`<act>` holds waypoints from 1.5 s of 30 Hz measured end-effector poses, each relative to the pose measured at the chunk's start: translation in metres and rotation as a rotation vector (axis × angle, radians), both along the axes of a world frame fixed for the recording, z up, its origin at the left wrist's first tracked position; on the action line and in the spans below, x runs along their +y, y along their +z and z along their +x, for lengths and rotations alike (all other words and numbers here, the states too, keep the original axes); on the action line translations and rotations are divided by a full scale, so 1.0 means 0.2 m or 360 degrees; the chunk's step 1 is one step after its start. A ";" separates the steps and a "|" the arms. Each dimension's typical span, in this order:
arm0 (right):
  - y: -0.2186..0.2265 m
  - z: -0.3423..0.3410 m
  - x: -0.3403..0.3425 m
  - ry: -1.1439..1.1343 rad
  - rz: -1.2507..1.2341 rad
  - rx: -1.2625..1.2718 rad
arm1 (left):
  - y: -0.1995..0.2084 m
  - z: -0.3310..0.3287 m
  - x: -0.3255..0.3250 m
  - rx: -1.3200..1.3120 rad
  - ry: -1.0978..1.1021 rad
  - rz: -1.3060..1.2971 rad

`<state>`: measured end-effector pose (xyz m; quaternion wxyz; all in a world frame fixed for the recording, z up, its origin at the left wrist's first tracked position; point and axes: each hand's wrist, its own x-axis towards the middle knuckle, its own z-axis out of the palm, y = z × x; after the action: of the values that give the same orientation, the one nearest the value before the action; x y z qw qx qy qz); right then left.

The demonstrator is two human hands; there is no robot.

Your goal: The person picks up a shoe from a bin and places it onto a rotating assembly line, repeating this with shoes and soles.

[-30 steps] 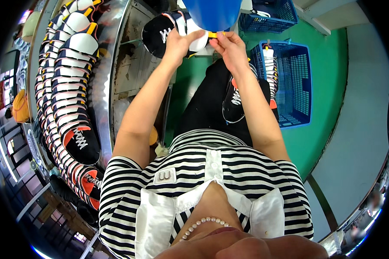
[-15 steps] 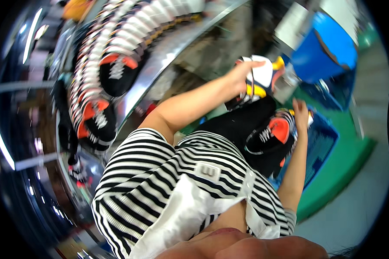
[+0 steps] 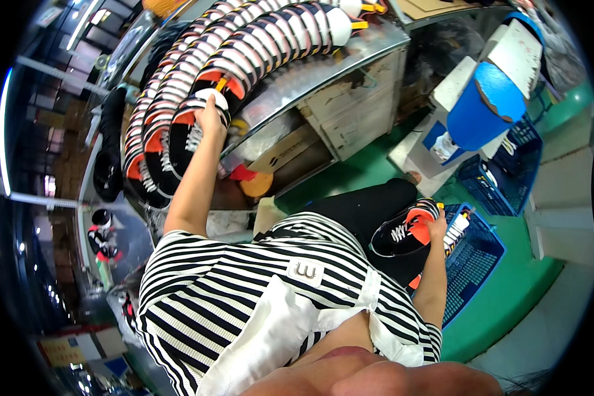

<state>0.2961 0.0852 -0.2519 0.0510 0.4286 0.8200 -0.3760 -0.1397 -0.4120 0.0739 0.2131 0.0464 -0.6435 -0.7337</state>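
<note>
My left hand (image 3: 209, 120) reaches to the metal-topped table (image 3: 375, 43) on the left. Its fingers are closed round the white heel of a black sneaker (image 3: 183, 137) with an orange lining and white laces. That sneaker lies at the near end of a curved row of nested sneakers (image 3: 270, 49). Over my lap, my right hand (image 3: 435, 228) grips the orange-lined heel of another black sneaker (image 3: 391, 239), its toe pointing left. Part of a further sneaker shows below it, mostly covered by my right arm.
A blue plastic basket (image 3: 476, 269) stands on the green floor at my right, a white-and-black piece at its rim. Farther off are a second blue basket (image 3: 508, 201) and a blue bucket (image 3: 478, 109) by a white stand. Cardboard (image 3: 285, 153) sits under the table.
My left hand has carried a sneaker from above my knees left to the table row. My right hand has moved down onto the sneaker over my lap. The view has shifted.
</note>
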 end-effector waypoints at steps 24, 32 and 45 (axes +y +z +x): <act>1.39 -0.21 -0.55 -0.0787 0.1058 0.0688 | -0.23 1.51 1.78 -0.1191 -0.2501 0.0167; 1.37 0.10 -0.38 -0.0951 0.0159 0.1505 | -0.15 1.49 1.65 -0.1425 -0.2725 -0.0163; 1.35 -0.13 -0.24 -0.0399 -0.0068 0.0843 | -0.19 1.08 1.70 -0.1227 -0.2430 -0.0182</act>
<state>0.2708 0.0381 0.0178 -0.2027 0.4123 0.7372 -0.4954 0.0756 -0.0723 0.0363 -0.5711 -0.1642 -0.5620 -0.5754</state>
